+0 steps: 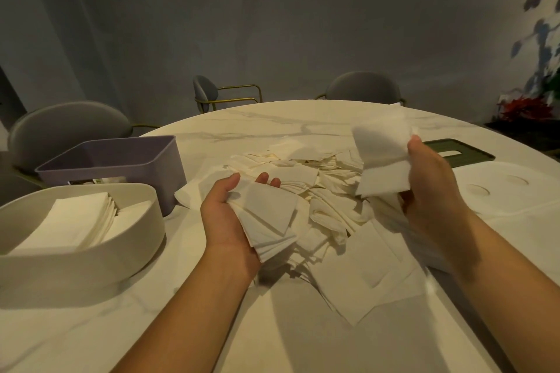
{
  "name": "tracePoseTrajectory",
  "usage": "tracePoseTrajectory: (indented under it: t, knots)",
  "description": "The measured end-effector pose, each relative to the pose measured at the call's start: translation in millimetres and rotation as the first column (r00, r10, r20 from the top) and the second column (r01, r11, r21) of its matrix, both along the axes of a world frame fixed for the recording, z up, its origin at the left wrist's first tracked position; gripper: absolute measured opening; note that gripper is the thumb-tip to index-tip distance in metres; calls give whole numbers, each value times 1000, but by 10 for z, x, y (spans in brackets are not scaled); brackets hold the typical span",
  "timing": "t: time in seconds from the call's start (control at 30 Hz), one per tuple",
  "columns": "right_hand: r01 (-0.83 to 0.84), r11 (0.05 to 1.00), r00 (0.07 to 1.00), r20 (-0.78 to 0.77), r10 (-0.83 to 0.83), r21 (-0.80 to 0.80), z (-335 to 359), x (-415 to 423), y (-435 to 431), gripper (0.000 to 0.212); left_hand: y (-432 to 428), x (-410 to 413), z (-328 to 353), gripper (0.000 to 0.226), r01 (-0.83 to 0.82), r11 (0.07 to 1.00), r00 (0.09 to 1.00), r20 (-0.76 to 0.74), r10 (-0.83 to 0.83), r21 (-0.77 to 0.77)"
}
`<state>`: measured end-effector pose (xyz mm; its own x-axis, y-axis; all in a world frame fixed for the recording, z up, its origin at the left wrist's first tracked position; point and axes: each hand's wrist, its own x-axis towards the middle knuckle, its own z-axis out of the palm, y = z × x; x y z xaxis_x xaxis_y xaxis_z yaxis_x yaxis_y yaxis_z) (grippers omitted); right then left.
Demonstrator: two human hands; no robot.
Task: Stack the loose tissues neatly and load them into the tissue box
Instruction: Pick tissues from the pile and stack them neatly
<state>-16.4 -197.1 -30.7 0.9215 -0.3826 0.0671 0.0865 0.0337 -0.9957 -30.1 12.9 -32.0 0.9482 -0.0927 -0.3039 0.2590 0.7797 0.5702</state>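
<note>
A heap of loose white tissues (318,191) lies in the middle of the round marble table (272,327). My left hand (224,215) holds a fanned stack of folded tissues (269,221) from below, palm up, fingers curled round the far edge. My right hand (430,179) grips a few tissues (381,154) raised above the heap. A cream tissue box (91,254) at the left holds a pile of tissues (81,218). Behind it stands a lilac tissue box (121,157).
A dark green lid (460,153) lies at the far right of the table, and a white lid (515,188) lies in front of it. Grey chairs (69,127) ring the table's far side. A plant (527,106) stands at the right wall.
</note>
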Motion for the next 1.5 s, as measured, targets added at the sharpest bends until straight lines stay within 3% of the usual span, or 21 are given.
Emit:
tracePoseTrajectory:
  t: [0.17,0.37,0.5,0.67,0.8,0.87,0.97,1.1,1.17,1.23,1.37,1.43,1.5]
  knots:
    - [-108,937,988,-66,137,333,0,-10,-14,25,10,4,-4,32,3,1000,1000,11,-3,0]
    - [-158,981,985,-57,165,109,-77,-31,53,31,6,27,-31,52,6,1000,998,57,-6,3]
    - [-177,980,980,-71,184,89,-80,2,90,35,4,21,-20,34,3,1000,999,53,-2,-9]
    - [-118,992,992,-39,120,49,-87,-17,51,36,13,18,-17,34,-4,999,998,60,2,32]
    - [48,930,991,-133,1,364,-23,-14,67,17,21,18,-23,38,-5,998,998,66,2,57]
    - [57,877,981,-189,39,478,25,-2,66,25,22,16,-20,49,-4,999,997,81,1,42]
    - [41,877,967,-240,86,480,44,8,52,30,13,-4,-4,55,6,999,997,77,-9,33]
    - [9,905,960,-257,111,425,58,-26,34,11,0,-64,52,31,-3,999,1000,20,3,33]
    - [24,905,975,-211,73,425,97,-56,2,4,-16,-103,92,34,11,999,1000,8,-11,47]
    - [6,922,987,-148,55,386,116,-83,-34,19,-41,-128,105,35,27,998,999,26,-28,60]
    - [107,860,993,-96,-68,499,140,-92,-41,36,-66,-155,95,38,100,987,992,64,-109,128]
    - [78,891,995,21,-98,448,132,-83,47,30,-113,-207,126,39,128,978,989,50,-137,163]
    - [-46,935,981,193,-24,353,117,-102,206,24,-172,-265,160,51,163,970,984,35,-172,178]
